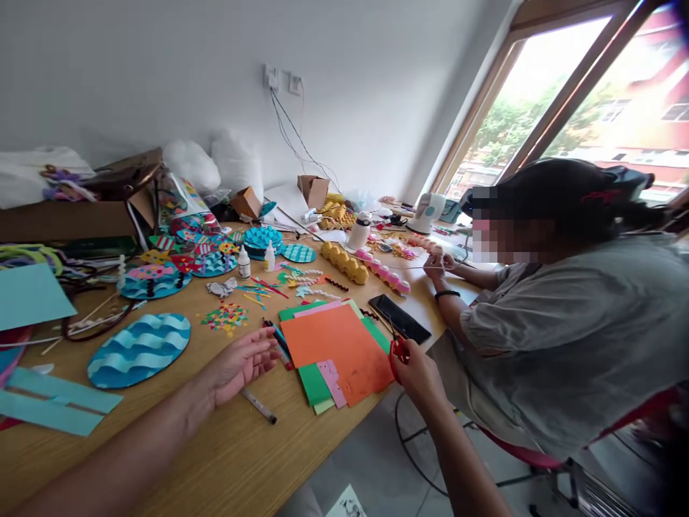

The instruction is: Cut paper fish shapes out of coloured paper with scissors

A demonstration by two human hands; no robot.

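My right hand (417,370) is closed around the red handles of a pair of scissors (397,352), blades pointing away over the edge of the paper stack. My left hand (248,365) hovers over the table, palm turned inward and fingers apart, with nothing in it. Between the hands lies a stack of coloured paper, with an orange sheet (339,345) on top of green sheets (313,384). A small pink piece (332,383) with marks rests at its near side. Several pens (280,341) lie just beyond my left fingertips, and a grey pen (259,406) below the hand.
A black phone (401,318) lies beyond the paper. To the left sits a blue wavy paper oval (140,350); glue bottles (244,263), paper scraps (225,316) and egg-carton strips (344,263) are spread farther back. A co-worker (560,309) sits at the right, hands on the table.
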